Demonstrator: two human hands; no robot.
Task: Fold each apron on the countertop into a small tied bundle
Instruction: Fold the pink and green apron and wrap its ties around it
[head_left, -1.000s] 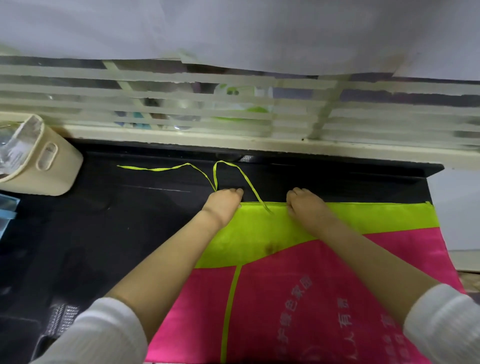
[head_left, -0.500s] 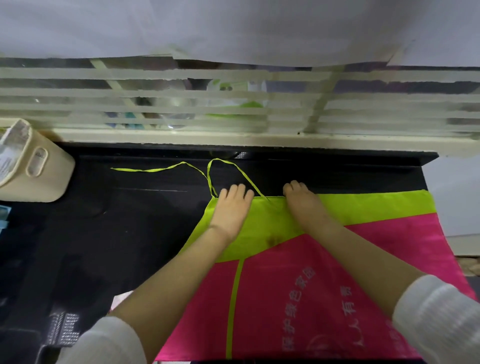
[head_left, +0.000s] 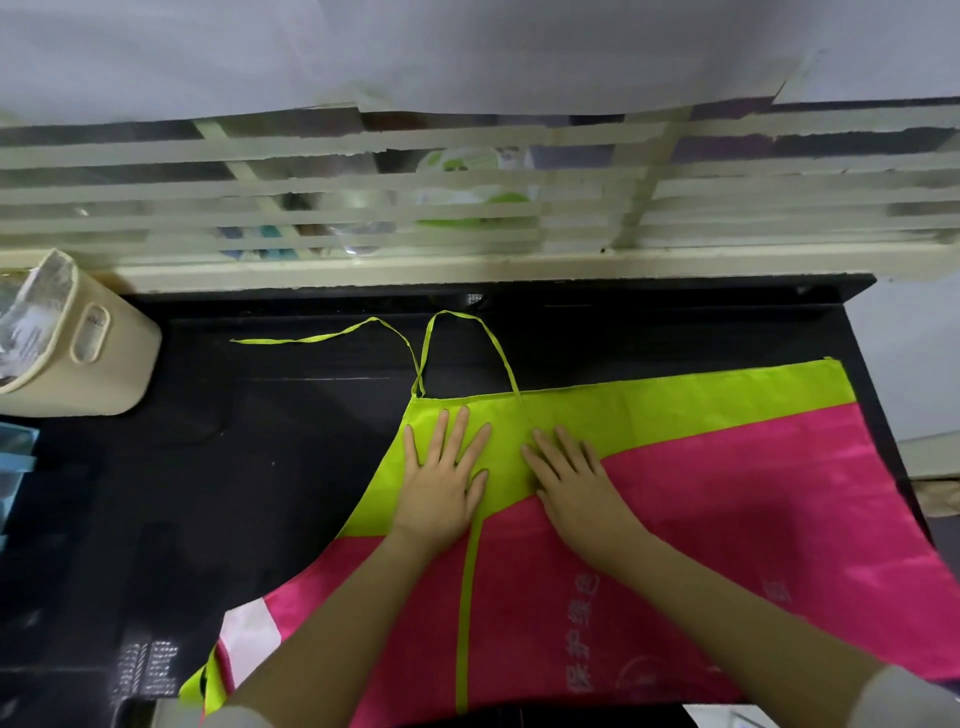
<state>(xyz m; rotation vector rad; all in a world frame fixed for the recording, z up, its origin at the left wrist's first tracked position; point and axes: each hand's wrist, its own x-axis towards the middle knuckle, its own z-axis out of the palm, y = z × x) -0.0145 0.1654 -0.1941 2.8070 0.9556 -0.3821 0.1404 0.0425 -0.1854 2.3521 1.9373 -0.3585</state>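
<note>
Both hands lie flat and released, fingers straight and spread, holding nothing. The left hand (head_left: 441, 470) presses on the lime-green top band (head_left: 675, 410) near its left corner. The right hand (head_left: 569, 475) lies just beside it, across the line where green meets pink. Palms down like this, they look to be smoothing the cloth and pinning it so that it does not slide on the slick surface before a fold is made.

The black desk (head_left: 234, 493) fills most of the view and runs back to a pale sill under a window crossed by strips of tape (head_left: 311, 187). The apron (head_left: 753, 519) lies spread on the right half of the desk, top edge toward the window and the pink body with grey printed characters running toward the person. Its right side reaches the desk's right edge. Spread wide and flat, it is not yet folded, so I judge the bundle for this apron to be at its very start.

A cream bin (head_left: 104, 374) with a clear liner stands at the far left of the desk, well apart from the cloth and out of the working area.

A narrow green stripe (head_left: 467, 597) runs down the pink between the forearms, a likely guide for a lengthwise fold. The thin green neck loop (head_left: 457, 313) and a loose tie (head_left: 311, 339) trail from the top edge toward the window, laid outside the cloth, probably so they remain free for knotting. A white patch (head_left: 247, 634) shows at the apron's lower left corner; I cannot tell what it is.
</note>
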